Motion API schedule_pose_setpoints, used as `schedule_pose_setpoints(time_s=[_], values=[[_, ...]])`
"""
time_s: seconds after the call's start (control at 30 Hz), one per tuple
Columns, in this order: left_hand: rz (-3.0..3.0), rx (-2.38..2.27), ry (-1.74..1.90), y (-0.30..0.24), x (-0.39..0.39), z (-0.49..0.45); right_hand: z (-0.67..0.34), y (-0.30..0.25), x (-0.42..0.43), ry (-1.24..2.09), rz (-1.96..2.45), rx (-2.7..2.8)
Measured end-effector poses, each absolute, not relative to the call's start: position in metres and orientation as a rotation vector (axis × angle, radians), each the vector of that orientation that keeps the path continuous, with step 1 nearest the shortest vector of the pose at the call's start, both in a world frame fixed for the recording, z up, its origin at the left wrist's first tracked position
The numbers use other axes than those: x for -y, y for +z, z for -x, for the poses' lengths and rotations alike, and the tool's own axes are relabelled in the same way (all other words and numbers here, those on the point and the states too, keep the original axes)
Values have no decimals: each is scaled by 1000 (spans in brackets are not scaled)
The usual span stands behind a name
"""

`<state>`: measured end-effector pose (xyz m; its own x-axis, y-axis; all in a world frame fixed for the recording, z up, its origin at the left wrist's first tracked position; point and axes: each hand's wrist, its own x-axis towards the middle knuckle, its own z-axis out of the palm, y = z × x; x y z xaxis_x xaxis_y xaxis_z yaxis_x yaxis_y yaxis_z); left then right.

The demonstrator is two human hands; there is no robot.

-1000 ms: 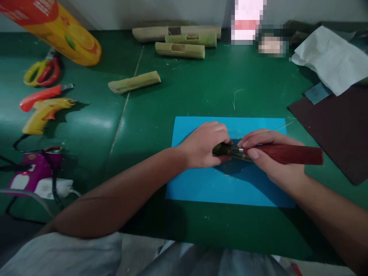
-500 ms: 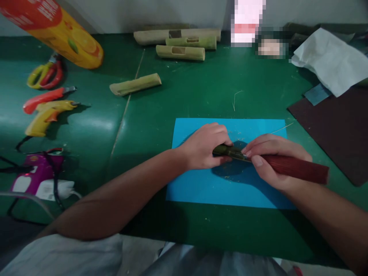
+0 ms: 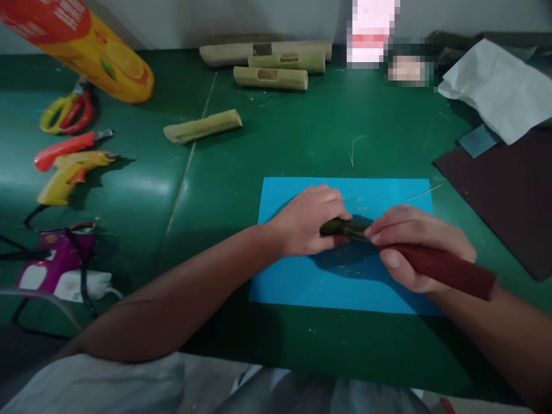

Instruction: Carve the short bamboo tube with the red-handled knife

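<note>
My left hand (image 3: 308, 221) is closed round a short dark green bamboo piece (image 3: 338, 226), pressing it down over a blue sheet (image 3: 293, 284). In my right hand (image 3: 420, 236) lies a carving tool with a dark red wooden handle (image 3: 452, 269). Its handle slants down to the right, and the fingertips pinch close to its working end, at the right part of the bamboo. The exact shape of the tool's tip is hidden by fingers. Small pale shavings are scattered on the sheet about both hands.
Cut bamboo tubes (image 3: 271, 78) lie along the back, with another bamboo piece (image 3: 202, 126) nearer. At left are an orange bottle (image 3: 116, 57), scissors (image 3: 69, 112), a red-handled cutter (image 3: 64, 150), a yellow glue gun (image 3: 60, 184) and a purple power strip (image 3: 47, 259). A dark brown board (image 3: 504, 201) and white paper (image 3: 504, 86) lie right.
My right hand has shifted slightly right and the tool's handle end has dropped, so it slants more steeply. My left hand and the bamboo are nearly unmoved.
</note>
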<state>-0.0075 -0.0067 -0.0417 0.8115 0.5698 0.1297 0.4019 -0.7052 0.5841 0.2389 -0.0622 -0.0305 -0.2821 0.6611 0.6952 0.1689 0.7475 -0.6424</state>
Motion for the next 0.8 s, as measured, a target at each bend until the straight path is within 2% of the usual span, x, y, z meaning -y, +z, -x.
schedule_pose_setpoints(time_s=[0.47,0.7,0.8], values=[[-2510,-704,439,-42,11,8,-246,-31,60,532,628,1815],[-2504,-714,460,-43,12,10,-250,-23,67,418,555,2055],[-2532,-706,465,-43,13,10,-253,-25,71,470,573,2076]])
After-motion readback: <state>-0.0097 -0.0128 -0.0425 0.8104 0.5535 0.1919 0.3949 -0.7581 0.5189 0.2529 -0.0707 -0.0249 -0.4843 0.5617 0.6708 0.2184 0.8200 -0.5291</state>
